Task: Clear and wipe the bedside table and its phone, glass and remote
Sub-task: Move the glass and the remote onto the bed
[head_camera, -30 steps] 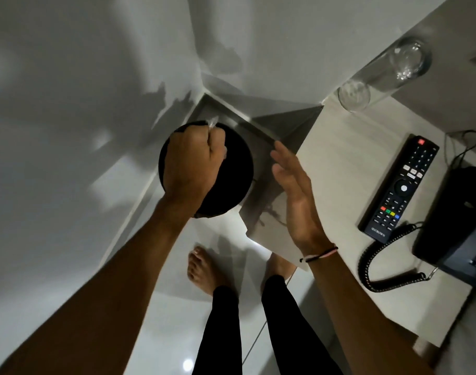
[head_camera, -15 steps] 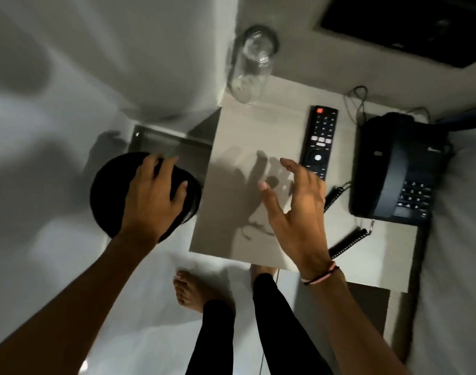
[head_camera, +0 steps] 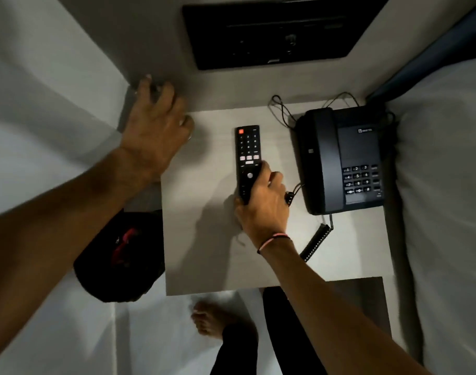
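Now right hand point(head_camera: 261, 204) grips remote point(head_camera: 247, 158) to clear desk point(head_camera: 204, 239); left hand point(head_camera: 155, 131) at 10 o'clock, grasp unclear.

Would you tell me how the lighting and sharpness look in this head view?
Head view: dim overall; the bedside table is brightest, the right hand throwing a shadow leftward; left hand slightly motion-blurred; wide-angle lens bends the edges.

Bare forearms, a thin pink-and-black cord bracelet point(head_camera: 274, 240) on the right wrist, black trousers point(head_camera: 239, 345), bare feet
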{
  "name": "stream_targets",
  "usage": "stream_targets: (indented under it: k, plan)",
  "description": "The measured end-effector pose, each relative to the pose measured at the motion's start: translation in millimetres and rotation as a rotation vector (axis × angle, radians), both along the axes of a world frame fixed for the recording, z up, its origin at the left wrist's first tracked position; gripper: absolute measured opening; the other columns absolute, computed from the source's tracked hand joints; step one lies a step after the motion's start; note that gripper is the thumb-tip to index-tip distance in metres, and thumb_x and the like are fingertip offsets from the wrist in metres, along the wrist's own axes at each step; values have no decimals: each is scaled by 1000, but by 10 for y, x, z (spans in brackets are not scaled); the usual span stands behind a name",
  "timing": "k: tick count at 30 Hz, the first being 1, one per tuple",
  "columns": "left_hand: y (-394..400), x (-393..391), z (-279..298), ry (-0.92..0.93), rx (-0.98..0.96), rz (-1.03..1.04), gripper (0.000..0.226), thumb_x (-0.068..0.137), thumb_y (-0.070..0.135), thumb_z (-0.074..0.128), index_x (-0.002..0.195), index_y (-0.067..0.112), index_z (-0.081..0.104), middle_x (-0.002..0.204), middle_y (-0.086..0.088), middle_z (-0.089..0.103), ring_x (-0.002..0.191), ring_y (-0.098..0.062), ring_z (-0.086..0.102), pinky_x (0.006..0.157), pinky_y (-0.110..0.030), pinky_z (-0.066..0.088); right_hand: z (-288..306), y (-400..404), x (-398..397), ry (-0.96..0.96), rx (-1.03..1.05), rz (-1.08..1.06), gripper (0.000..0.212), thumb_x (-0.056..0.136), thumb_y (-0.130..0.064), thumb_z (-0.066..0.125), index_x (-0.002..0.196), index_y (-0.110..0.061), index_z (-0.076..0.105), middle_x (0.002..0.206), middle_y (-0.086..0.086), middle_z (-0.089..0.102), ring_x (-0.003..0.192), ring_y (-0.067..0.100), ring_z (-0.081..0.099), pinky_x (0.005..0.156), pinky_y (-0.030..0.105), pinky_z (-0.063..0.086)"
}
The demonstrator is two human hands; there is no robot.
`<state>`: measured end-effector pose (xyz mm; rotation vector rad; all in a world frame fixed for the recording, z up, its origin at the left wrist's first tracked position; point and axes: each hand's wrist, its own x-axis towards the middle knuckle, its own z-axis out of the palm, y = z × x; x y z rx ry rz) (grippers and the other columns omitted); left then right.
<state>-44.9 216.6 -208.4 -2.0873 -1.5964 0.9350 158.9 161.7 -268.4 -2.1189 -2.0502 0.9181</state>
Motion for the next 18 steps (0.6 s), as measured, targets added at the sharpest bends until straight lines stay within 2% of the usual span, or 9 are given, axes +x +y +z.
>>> stream_targets:
  k: [4, 6, 8, 10, 12, 14, 15, 17, 18]
  plan:
    - [129, 4, 63, 181, -169, -19, 82, 79, 31, 77, 148, 18, 34, 147, -15, 38, 135, -38, 36, 116, -53, 33, -129, -25, -121, -55, 39, 87, 67, 91, -34, 58, 147, -5, 34, 130, 16, 53, 117, 35, 55, 91, 44, 52]
    - [136, 17, 138, 198, -198, 10, 96, 72, 36, 82, 150, 22, 28, 146, -15, 36, 131, -36, 38, 114, -50, 36, -137, -40, -106, -9, -10, 110, 60, 95, -32, 56, 145, -8, 34, 129, 15, 53, 117, 35, 57, 88, 45, 56]
    - [76, 73, 240, 147, -209, 59, 97, 72, 35, 81, 151, 23, 26, 140, -15, 39, 125, -35, 42, 107, -47, 44, -75, -97, -20, 78, -89, 115, 55, 95, -29, 57, 142, -10, 35, 127, 16, 54, 113, 36, 61, 87, 48, 57]
    - [-27, 160, 379, 10, -186, 145, 81, 74, 25, 81, 143, 19, 39, 132, -17, 47, 119, -37, 47, 98, -48, 50, 8, -145, 61, 232, -224, 35, 53, 92, -23, 63, 137, -11, 37, 123, 18, 59, 108, 40, 65, 89, 47, 57]
    - [-130, 318, 551, -204, -80, 205, 60, 78, 17, 81, 130, 12, 53, 125, -21, 55, 114, -42, 51, 90, -53, 53, 145, -214, 172, 458, -348, -202, 51, 89, -19, 69, 132, -10, 43, 122, 17, 66, 108, 37, 67, 94, 42, 56]
    - [-269, 487, 707, -427, 12, 279, 59, 84, 20, 78, 136, 16, 51, 125, -22, 58, 113, -46, 53, 87, -54, 54, 305, -328, 260, 692, -445, -426, 47, 87, -15, 74, 127, -11, 50, 121, 13, 70, 111, 32, 69, 99, 40, 55]
    - [-357, 616, 827, -551, 55, 297, 62, 86, 22, 77, 141, 20, 48, 127, -21, 58, 114, -46, 53, 86, -53, 53, 447, -437, 348, 804, -461, -520, 42, 88, -14, 75, 124, -14, 53, 118, 11, 71, 107, 31, 71, 99, 43, 56]
    - [-511, 818, 959, -779, 118, 362, 68, 87, 28, 77, 147, 24, 44, 131, -20, 58, 117, -45, 54, 89, -52, 50, 675, -595, 458, 1060, -498, -669, 32, 93, -9, 69, 118, -20, 51, 104, 10, 70, 80, 28, 74, 77, 48, 64]
    - [-582, 982, 1052, -869, 140, 350, 70, 87, 30, 76, 149, 24, 43, 133, -19, 58, 117, -44, 54, 92, -52, 48, 848, -691, 596, 1174, -474, -733, 30, 97, -9, 65, 120, -20, 49, 97, 9, 67, 66, 23, 72, 61, 42, 65]
